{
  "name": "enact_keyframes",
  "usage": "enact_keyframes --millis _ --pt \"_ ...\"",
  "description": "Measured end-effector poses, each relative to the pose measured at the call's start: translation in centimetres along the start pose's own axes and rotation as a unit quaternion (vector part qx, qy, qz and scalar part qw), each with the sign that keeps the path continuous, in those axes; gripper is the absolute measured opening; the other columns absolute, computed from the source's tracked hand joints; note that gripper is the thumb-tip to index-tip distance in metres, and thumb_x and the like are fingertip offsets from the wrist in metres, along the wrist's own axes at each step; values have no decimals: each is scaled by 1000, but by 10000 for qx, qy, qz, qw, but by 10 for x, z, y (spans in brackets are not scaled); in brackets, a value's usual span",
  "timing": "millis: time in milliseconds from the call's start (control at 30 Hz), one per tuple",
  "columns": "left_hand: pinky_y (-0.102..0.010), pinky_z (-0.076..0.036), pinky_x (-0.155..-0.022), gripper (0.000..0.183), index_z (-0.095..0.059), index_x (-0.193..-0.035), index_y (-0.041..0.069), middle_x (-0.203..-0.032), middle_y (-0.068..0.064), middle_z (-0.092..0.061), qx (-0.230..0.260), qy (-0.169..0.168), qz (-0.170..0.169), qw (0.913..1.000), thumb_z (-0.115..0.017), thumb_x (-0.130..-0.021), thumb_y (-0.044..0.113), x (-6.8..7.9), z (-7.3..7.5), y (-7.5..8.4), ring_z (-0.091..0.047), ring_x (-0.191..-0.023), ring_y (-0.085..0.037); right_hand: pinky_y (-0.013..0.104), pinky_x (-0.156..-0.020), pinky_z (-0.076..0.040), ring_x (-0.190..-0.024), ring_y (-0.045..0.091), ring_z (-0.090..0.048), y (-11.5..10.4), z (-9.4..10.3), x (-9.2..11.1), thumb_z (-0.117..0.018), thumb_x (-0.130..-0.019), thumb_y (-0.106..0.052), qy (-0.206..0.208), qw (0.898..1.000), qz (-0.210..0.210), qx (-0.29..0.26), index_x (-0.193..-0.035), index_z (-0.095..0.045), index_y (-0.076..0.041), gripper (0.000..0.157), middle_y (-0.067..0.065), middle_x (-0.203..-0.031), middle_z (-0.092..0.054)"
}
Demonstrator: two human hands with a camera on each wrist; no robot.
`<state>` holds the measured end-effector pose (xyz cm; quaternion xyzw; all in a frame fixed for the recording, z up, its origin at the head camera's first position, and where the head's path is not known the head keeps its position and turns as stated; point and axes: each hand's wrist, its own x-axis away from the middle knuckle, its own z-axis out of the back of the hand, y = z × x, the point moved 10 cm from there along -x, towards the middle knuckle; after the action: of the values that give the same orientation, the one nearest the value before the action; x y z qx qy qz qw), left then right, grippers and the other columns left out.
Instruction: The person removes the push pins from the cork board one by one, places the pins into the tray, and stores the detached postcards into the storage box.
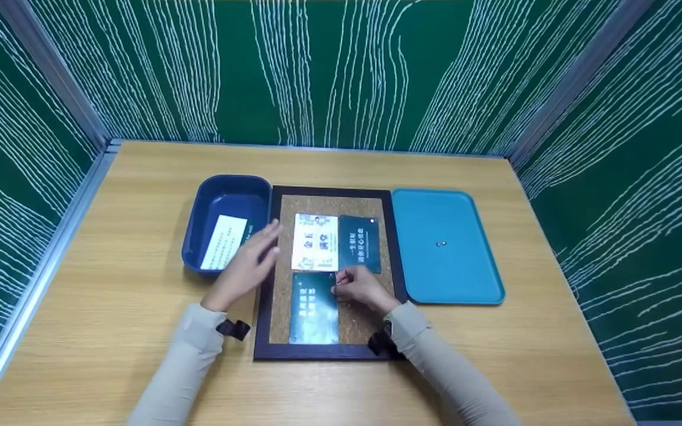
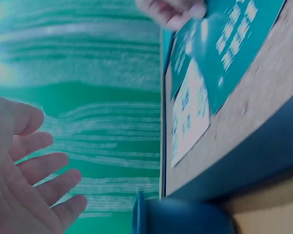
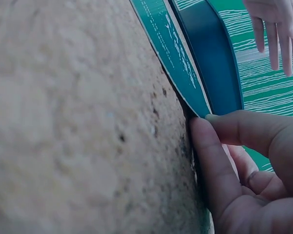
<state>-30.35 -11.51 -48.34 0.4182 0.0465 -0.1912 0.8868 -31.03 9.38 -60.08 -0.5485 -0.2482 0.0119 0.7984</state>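
On a dark-framed corkboard (image 1: 360, 331) lies a green card (image 1: 314, 322) with white characters, below two other cards. My right hand (image 1: 364, 289) pinches the green card's upper right corner between thumb and index finger; the right wrist view shows the fingertips (image 3: 205, 129) at that corner. My left hand (image 1: 246, 263) holds nothing, its fingers extended and spread above the board's left frame and the edge of the blue bin. Above the green card, a white patterned card (image 1: 315, 244) and a second green card (image 1: 356, 234) lie side by side, each with a small pin near its top.
A dark blue bin (image 1: 231, 182) stands against the board's left side, with a white printed card (image 1: 224, 239) and a partly hidden dark one inside. To the right, a turquoise tray (image 1: 447, 275) holds small pins (image 1: 441, 244). Green panels with white lines enclose the wooden table.
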Motion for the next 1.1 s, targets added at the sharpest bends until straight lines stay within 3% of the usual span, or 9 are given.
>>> enact_keyframes --millis 167,400,600,767,900,1100 --pt "-41 -24 -119 45 -41 -146 10 -155 -5 -34 473 528 49 9975 -46 -102 18 -3 29 -16 -32 -144 -24 21 -57 -54 -64 11 -60 2 -2 -1 -69 -81 1 -56 9999 -84 -105 -85 -61 -3 10 3 -74 -62" --pt "-43 -26 -118 44 -46 -142 4 -151 -12 -41 552 1233 257 9905 -51 -99 9 -2 65 -42 -36 -141 -29 22 -58 -54 -64 10 -60 1 -3 0 -69 -81 1 -74 9999 -15 -144 -85 -60 -2 10 2 -74 -61" --pt "-43 -21 -121 47 -40 -147 10 -155 -9 -35 780 1260 1020 9837 -47 -101 15 0 87 -76 -28 -145 -28 22 -59 -56 -64 8 -62 -1 -4 1 -67 -81 2 -180 9994 92 -270 -81 -59 -6 11 0 -72 -61" --pt "-37 -20 -121 47 -38 -148 12 -156 -5 -32 1153 1415 1676 9688 -45 -102 20 7 103 -102 -25 -146 -21 23 -61 -57 -64 9 -62 0 -4 1 -67 -81 2 -209 9992 79 -327 -81 -59 -7 13 1 -73 -62" --pt "-37 -25 -119 48 -37 -148 9 -156 -6 -31 1390 1615 1905 9583 -44 -102 20 12 111 -117 -28 -145 -23 25 -63 -58 -65 11 -62 3 -3 0 -68 -81 2 -155 9993 -8 -336 -86 -59 -2 12 3 -75 -61" --pt "-40 -25 -119 51 -30 -152 16 -159 0 -25 1833 1647 2417 9385 -41 -103 27 23 111 -140 -28 -145 -24 25 -62 -58 -65 11 -62 4 -3 -1 -69 -80 2 -96 9996 -61 -277 -87 -59 -2 12 4 -76 -61"
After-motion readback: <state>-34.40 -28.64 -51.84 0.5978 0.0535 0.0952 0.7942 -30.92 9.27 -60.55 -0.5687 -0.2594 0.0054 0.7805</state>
